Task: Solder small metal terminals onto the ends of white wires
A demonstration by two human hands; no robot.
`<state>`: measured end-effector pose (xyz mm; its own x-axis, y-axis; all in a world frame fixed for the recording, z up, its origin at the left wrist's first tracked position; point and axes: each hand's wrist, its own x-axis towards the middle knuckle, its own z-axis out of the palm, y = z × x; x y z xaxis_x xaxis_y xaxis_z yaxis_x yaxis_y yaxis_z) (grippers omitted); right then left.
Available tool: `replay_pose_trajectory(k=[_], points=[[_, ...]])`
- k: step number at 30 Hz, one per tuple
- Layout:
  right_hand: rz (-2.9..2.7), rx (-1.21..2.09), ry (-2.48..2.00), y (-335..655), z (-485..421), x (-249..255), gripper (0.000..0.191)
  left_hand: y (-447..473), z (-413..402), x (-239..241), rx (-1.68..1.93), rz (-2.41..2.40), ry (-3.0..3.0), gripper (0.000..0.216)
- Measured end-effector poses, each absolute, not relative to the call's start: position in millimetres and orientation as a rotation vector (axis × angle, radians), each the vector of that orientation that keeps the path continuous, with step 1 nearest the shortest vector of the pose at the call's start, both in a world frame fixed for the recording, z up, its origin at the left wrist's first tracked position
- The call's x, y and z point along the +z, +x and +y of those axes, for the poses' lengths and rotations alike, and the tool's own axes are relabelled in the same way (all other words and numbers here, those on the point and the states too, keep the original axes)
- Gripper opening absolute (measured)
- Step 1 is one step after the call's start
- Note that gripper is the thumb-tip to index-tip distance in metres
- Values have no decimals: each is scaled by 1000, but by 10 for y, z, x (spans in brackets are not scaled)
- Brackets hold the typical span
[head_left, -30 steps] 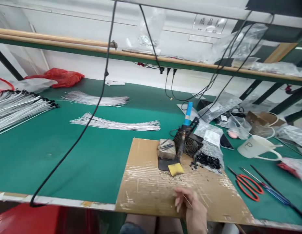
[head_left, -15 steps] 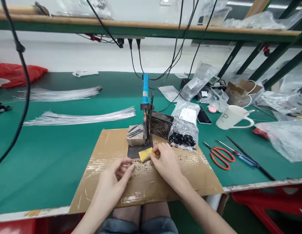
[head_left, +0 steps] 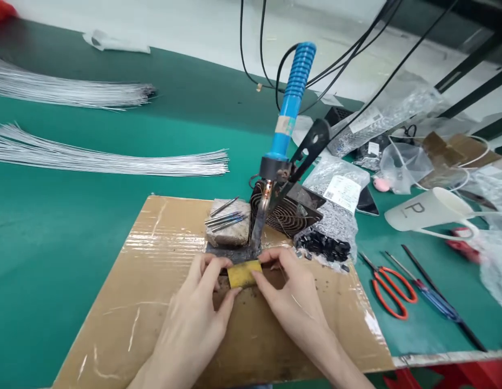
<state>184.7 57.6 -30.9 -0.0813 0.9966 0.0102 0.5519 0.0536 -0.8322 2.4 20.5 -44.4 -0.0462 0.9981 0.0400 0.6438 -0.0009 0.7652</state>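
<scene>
A flat yellow sponge (head_left: 244, 274) with a dark upper edge lies between my hands, low over the cardboard sheet (head_left: 153, 281). My left hand (head_left: 206, 297) pinches its left end between thumb and fingers. At the right end, my right hand (head_left: 289, 283) grips it the same way. Just behind stands a blue-handled soldering iron (head_left: 293, 97), tip down in its black stand (head_left: 305, 154). Left of the iron, several thin metal rods (head_left: 225, 220) rest on a worn pale block (head_left: 230, 233).
A black fan (head_left: 285, 210) and a bag of black parts (head_left: 327, 243) sit behind my right hand. Orange-handled scissors (head_left: 392, 289), a screwdriver (head_left: 433, 297) and a white mug (head_left: 429, 213) lie rightward. White wire bundles (head_left: 113, 161) spread at left. Cables hang behind the iron.
My left hand has come in and taken the sponge's left end; before, only the right hand held it. The view has moved closer and tilted.
</scene>
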Motion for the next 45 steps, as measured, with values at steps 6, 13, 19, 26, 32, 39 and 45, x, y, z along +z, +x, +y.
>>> replay_pose_trajectory(k=[6,13,19,26,32,39,45], points=[[-1280,1285,-1377,1819,545,-269,16,2,257,-383,946,1673,1531,13],[-1188,1154,-1222,1722,606,-146,18,80,417,-181,1056,1571,1410,20],[-1355,920,-1134,1672,438,-179,22,77,287,-124,1226,1501,1520,19],[-1407,874,-1153,1663,351,-211,26,22,205,-122,1164,1481,1577,23],[-1422,816,-1228,1676,349,-211,23,59,235,-144,1130,1533,1431,16],[-1446,617,-1231,1599,349,-125,28,156,264,-124,1200,1563,1332,16],[-1505,556,-1135,1499,331,-87,31,211,225,-111,1296,1633,1679,28]])
